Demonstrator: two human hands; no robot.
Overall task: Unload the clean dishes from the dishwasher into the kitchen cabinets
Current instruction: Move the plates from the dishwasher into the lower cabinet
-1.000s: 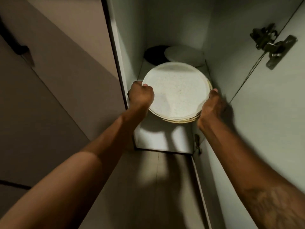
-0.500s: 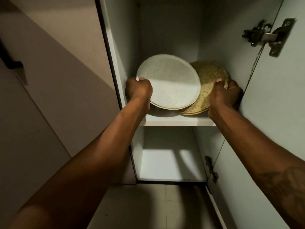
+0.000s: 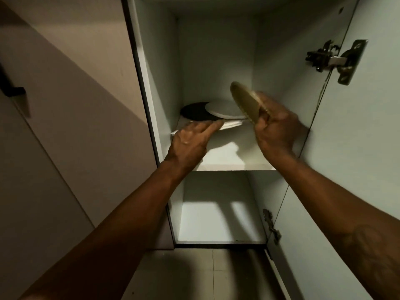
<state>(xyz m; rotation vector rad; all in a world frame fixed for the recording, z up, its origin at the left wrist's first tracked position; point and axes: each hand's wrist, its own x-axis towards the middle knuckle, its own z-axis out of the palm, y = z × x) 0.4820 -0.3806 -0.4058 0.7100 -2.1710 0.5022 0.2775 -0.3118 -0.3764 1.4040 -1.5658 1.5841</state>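
**Kitchen cabinet, plates on upper shelf, both hands engaged**

Dim kitchen corner, seen from below and in front, entries running left to right.

1. Closed door (image 3: 65,126), beige, half in shadow, bearing a black handle (image 3: 13,89) near the left edge.
2. Tiled floor (image 3: 194,276), dark, seen below the cabinet.
3. Cabinet (image 3: 160,83), white inside, standing open. It contains an upper shelf (image 3: 233,156) and a bottom shelf (image 3: 216,219), the latter with patches of light across it.
4. Left hand (image 3: 190,139), reaching in over the front left of the upper shelf. Its fingers (image 3: 207,126) lie nearly straight across the top of a pale plate (image 3: 232,124); the thumb is hidden. The plate sits low and almost flat at the left middle of the upper shelf, its rim showing on either side of the hand.
5. Black plate (image 3: 192,111), flat at the back left of the same shelf, just behind the pale plate.
6. White plate (image 3: 223,109), flat at the back, overlapping the right side of the black plate.
7. Tan plate (image 3: 244,100), speckled, tilted up nearly on edge above the right half of the upper shelf, in front of the white plate.
8. Right hand (image 3: 277,131), fingers curled round the lower rim of the tan plate, gripping it. A dark marking on the forearm is too blurred to read.
9. Lower hinge (image 3: 271,226) and upper hinge (image 3: 333,59), metal, fixed to the open door (image 3: 368,148) at the far right.
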